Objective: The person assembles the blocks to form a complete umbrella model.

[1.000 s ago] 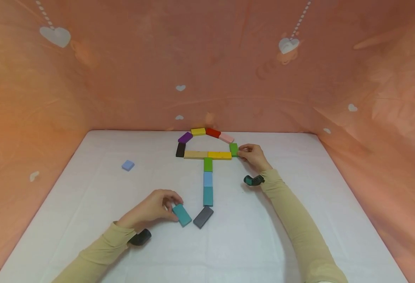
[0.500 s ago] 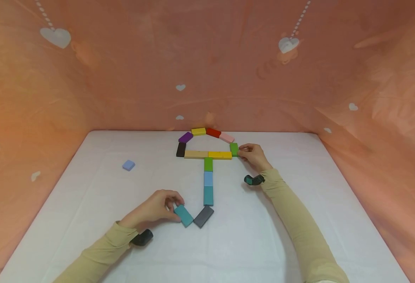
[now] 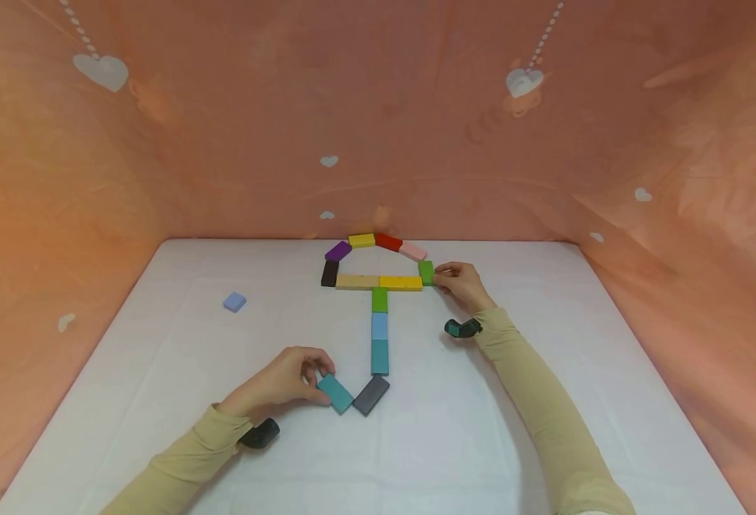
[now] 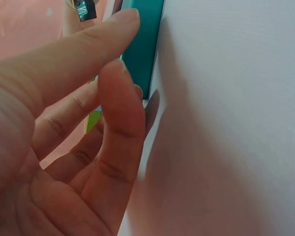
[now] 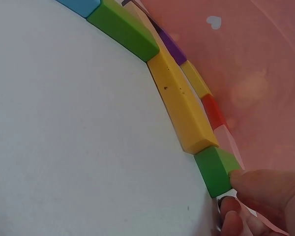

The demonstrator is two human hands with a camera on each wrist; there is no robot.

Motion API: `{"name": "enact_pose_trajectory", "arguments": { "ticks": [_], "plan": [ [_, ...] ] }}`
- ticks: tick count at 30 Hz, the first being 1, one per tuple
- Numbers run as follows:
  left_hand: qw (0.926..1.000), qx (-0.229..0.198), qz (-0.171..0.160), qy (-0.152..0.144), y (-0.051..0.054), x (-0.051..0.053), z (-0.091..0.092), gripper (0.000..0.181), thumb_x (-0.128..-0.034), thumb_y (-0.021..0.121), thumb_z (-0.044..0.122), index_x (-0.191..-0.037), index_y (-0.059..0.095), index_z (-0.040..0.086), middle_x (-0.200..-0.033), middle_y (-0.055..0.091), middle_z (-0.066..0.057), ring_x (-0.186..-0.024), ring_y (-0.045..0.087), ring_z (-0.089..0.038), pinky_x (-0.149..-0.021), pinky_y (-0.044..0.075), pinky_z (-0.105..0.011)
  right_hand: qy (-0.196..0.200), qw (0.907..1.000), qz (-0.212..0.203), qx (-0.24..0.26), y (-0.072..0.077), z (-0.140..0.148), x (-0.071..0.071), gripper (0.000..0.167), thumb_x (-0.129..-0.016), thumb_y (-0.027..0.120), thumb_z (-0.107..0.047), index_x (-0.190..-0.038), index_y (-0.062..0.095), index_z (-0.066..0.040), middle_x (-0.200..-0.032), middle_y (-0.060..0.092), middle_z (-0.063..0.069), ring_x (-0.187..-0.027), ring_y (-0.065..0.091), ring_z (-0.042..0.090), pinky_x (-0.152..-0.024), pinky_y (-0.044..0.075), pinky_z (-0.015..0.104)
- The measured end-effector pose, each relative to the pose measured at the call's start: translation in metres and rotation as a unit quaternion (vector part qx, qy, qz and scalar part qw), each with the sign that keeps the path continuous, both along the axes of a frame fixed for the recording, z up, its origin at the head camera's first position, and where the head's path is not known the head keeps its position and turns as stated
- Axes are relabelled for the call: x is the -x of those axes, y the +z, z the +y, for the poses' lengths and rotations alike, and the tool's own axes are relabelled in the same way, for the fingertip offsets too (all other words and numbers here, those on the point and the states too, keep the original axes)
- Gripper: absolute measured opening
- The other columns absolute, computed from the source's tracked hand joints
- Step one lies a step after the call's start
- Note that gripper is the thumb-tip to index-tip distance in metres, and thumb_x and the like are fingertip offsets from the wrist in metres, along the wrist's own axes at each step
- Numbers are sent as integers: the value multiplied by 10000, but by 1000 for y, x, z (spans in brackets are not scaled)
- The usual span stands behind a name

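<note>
My left hand (image 3: 286, 377) pinches a teal block (image 3: 335, 393) lying tilted on the white table, thumb and fingers at its left end. The block's right corner meets a tilted dark grey block (image 3: 371, 395). In the left wrist view, the teal block (image 4: 143, 54) is partly behind the thumb. My right hand (image 3: 464, 282) grips the right side of a green block (image 3: 425, 272); the right wrist view has the thumb against that green block (image 5: 216, 172), with curled fingers just below. A yellow block (image 3: 400, 283) sits to its left.
A black (image 3: 330, 273), purple (image 3: 338, 250), yellow (image 3: 361, 240), red (image 3: 388, 242) and pink block (image 3: 413, 250) form an arch above a tan block (image 3: 357, 282). A column of green (image 3: 380, 299), light blue (image 3: 380, 326) and teal blocks runs down. A periwinkle block (image 3: 234, 302) lies apart at left.
My left hand has slid the teal block slightly right, closing the small gap to the dark grey block. My right hand stays at the green block.
</note>
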State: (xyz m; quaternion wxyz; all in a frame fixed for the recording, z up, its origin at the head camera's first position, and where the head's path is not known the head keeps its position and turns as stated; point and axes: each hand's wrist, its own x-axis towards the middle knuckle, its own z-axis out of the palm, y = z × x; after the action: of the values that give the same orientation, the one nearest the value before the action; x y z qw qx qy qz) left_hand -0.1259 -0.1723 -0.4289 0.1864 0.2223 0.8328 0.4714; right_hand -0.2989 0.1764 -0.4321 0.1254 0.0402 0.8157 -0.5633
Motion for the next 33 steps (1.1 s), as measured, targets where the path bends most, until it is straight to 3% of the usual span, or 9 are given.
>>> {"name": "enact_pose_trajectory", "arguments": {
  "ticks": [18, 23, 27, 33],
  "plan": [
    [10000, 61, 6, -33, 2, 0, 0, 356, -687, 862, 104, -975, 654, 98, -880, 608, 20, -693, 560, -127, -628, 502, -252, -56, 9999, -86, 51, 0, 0, 1, 340, -885, 677, -96, -1198, 605, 16, -982, 585, 130, -746, 541, 170, -632, 494, 185],
    [9996, 78, -201, 160, 3, 2, -5, 381, -685, 870, 155, -1001, 661, 111, -923, 622, 5, -729, 557, -174, -658, 500, -267, -30, 10000, -59, 16, -1, 0, 2, 339, -881, 683, -97, -1191, 611, 17, -979, 594, 131, -747, 546, 172, -635, 495, 192],
    [9992, -20, -241, 312, 8, 10, -17, 423, -690, 869, 171, -1047, 655, 94, -923, 623, -39, -737, 562, -205, -653, 500, -274, -25, 10000, -83, -14, -3, 1, 3, 341, -883, 684, -107, -1195, 610, 9, -1000, 594, 137, -761, 550, 179, -643, 499, 192],
    [9976, 43, 289, 634, 21, 29, -46, 527, -695, 868, 206, -1133, 626, 41, -953, 629, -80, -817, 585, -218, -694, 514, -265, -49, 9999, -125, 20, -3, 2, 4, 347, -888, 677, -112, -1205, 601, 7, -1011, 580, 141, -778, 549, 187, -655, 501, 193]
  ]
}}
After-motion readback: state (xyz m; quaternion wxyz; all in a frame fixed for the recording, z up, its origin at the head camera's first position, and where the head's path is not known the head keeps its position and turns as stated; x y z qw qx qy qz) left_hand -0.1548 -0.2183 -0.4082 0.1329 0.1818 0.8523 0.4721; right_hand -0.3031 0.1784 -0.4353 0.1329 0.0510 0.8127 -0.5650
